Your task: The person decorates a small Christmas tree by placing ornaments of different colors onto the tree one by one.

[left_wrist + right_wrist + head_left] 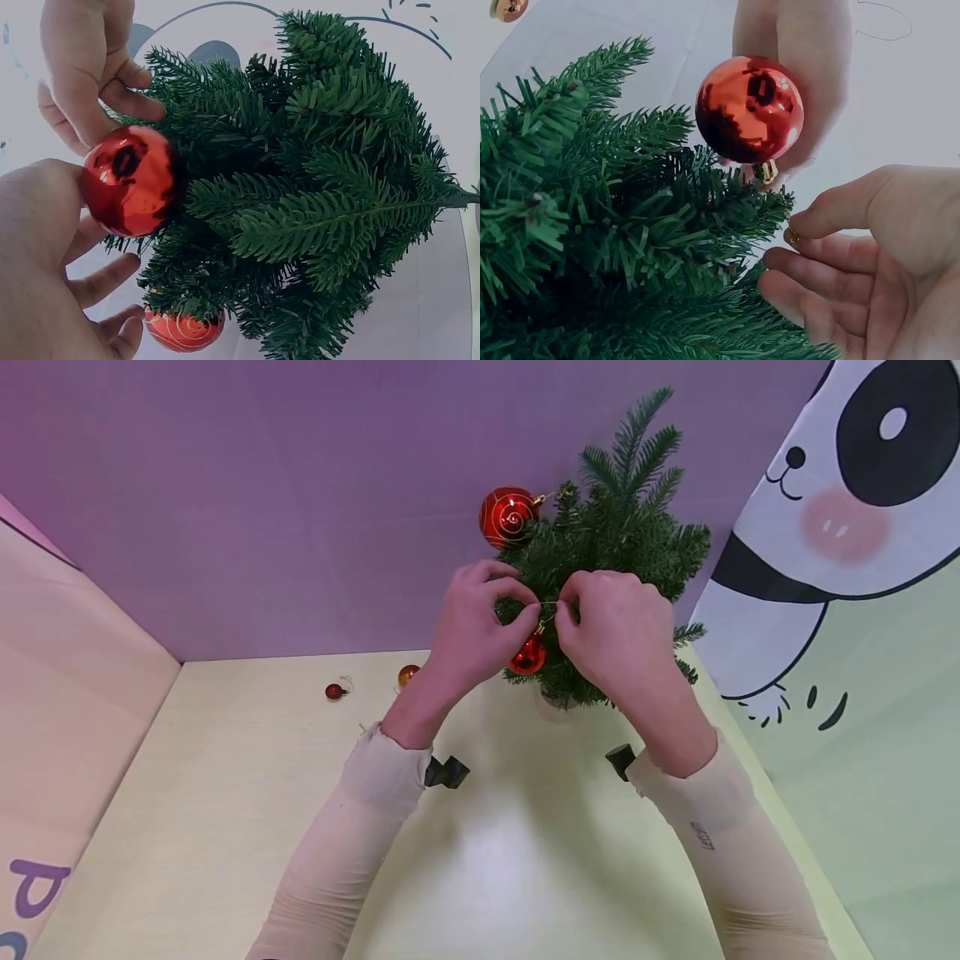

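Note:
At the front of a small artificial Christmas tree (630, 539), a shiny red ball ornament (528, 656) hangs between both hands from a thin gold string (549, 603). My left hand (480, 622) pinches one side of the string with thumb and forefinger. Opposite it, my right hand (622, 627) pinches the other side, as its thumb and forefinger (840, 217) show in the right wrist view. The ball (750, 109) has a gold cap and sits against a branch tip. In the left wrist view, the ball (131, 184) hides the left fingertips.
A larger red ornament with gold swirls (508, 517) hangs on the tree's upper left. On the table (225, 777) lie a small dark red ball (334, 692) and an orange-gold ball (407, 675), left of the left forearm. A purple backdrop (300, 510) stands behind; a panda-printed sheet (847, 527) is at right.

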`<action>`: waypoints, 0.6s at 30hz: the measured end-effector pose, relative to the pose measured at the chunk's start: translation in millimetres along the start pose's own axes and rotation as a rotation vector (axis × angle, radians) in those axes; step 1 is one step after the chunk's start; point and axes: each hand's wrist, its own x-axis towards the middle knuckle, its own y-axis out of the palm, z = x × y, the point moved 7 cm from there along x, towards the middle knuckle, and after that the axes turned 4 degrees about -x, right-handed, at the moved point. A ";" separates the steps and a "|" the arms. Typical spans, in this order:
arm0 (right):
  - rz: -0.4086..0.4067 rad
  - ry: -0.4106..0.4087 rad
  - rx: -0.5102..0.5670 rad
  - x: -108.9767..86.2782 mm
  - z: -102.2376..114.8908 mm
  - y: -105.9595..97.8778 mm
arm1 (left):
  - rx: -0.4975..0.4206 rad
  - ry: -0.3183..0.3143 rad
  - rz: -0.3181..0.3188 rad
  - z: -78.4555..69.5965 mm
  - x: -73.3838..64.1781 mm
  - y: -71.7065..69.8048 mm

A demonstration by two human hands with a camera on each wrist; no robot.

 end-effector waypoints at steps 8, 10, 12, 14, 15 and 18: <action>0.010 -0.010 -0.001 8.7 1.1 -0.6 | -0.007 -0.034 -0.003 3.8 2.9 4.3; 0.029 -0.012 -0.005 9.2 1.3 -0.2 | -0.011 -0.045 0.010 4.7 1.1 5.2; 0.044 -0.015 -0.006 8.6 1.3 0.0 | -0.011 -0.053 0.021 5.3 -0.8 5.6; 0.050 -0.017 -0.006 7.6 1.4 0.6 | -0.012 -0.054 0.026 5.8 -2.5 5.8; 0.050 -0.019 -0.003 7.0 1.5 0.8 | -0.012 -0.054 0.027 6.0 -3.1 5.8; 0.053 -0.026 0.007 5.6 1.6 2.2 | -0.015 -0.049 0.028 6.4 -4.7 5.7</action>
